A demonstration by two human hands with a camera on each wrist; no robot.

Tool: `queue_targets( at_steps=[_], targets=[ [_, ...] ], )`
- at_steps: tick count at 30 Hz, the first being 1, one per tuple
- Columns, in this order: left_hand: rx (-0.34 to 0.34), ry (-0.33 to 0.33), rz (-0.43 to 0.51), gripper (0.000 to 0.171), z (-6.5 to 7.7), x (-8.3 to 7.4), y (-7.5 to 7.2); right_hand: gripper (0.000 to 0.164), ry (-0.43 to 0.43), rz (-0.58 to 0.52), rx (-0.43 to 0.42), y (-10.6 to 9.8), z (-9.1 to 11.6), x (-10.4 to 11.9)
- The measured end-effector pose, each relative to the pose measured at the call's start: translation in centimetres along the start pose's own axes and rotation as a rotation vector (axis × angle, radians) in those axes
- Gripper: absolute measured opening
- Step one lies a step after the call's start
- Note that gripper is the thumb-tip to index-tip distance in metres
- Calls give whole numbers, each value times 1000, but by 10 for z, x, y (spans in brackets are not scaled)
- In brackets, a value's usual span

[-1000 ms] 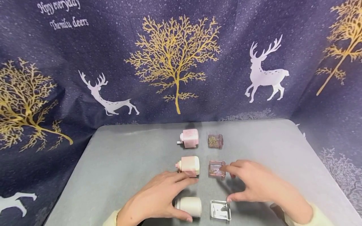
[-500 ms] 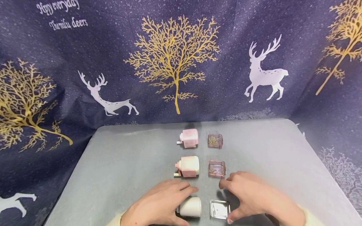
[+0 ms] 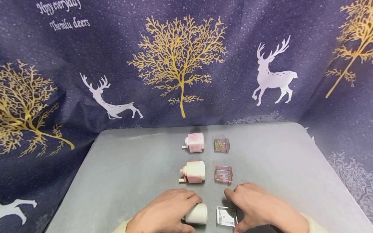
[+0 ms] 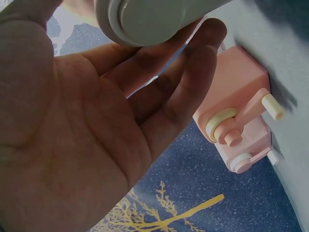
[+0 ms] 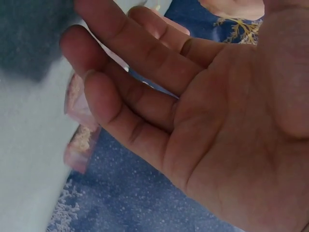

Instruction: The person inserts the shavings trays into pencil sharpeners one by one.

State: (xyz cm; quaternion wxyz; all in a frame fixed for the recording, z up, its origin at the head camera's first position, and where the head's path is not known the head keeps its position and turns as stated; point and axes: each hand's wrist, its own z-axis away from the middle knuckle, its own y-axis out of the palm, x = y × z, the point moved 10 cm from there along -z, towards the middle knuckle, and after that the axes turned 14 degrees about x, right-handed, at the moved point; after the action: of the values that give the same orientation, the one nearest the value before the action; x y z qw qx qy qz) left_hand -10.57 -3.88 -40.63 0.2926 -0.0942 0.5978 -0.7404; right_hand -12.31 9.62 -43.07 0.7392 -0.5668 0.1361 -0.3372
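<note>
A white hand-crank pencil sharpener (image 3: 198, 213) lies on the table at the front. My left hand (image 3: 167, 210) arches over its left end, finger and thumb on either side; in the left wrist view the sharpener's round front (image 4: 149, 21) appears beside loosely bent fingers (image 4: 183, 92). Right of it sits a clear drawer (image 3: 226, 216), its inside bare. Beside that drawer is my right hand (image 3: 256, 204), thumb tip near the drawer's lower right corner and forefinger above its far edge. The right wrist view shows a bare palm and relaxed fingers (image 5: 145, 63).
Farther back lie a pink-and-cream crank sharpener (image 3: 195, 171) and a pink one (image 3: 196, 142). Right of each stands a pinkish see-through drawer (image 3: 223, 174) and another such drawer (image 3: 222, 145), both holding shavings. A dark blue cloth with deer and trees hangs behind the grey table (image 3: 131, 161).
Both hands have drawn back toward the front: the left from beside the pink-and-cream sharpener to the white one, the right from the middle drawer to the clear one. The objects stay put.
</note>
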Motion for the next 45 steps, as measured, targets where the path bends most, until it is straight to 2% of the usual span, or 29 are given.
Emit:
queue_targets(
  at_steps=[6, 19, 30, 36, 45],
  targets=[
    [-12, -18, -14, 47, -1, 1, 0, 70, 13, 37, 22, 4, -3, 1],
    [-8, -26, -2, 45, -2, 3, 2, 60, 15, 6, 49, 9, -7, 4],
    [-11, -24, 0, 45, -4, 4, 3, 52, -43, -121, 18, 9, -12, 6],
    [2, -23, -6, 45, -5, 5, 4, 49, -40, -138, -1, 6, -14, 7],
    [11, -15, -11, 47, -6, 5, 4, 45, -89, -214, -6, 6, -16, 12]
  ],
)
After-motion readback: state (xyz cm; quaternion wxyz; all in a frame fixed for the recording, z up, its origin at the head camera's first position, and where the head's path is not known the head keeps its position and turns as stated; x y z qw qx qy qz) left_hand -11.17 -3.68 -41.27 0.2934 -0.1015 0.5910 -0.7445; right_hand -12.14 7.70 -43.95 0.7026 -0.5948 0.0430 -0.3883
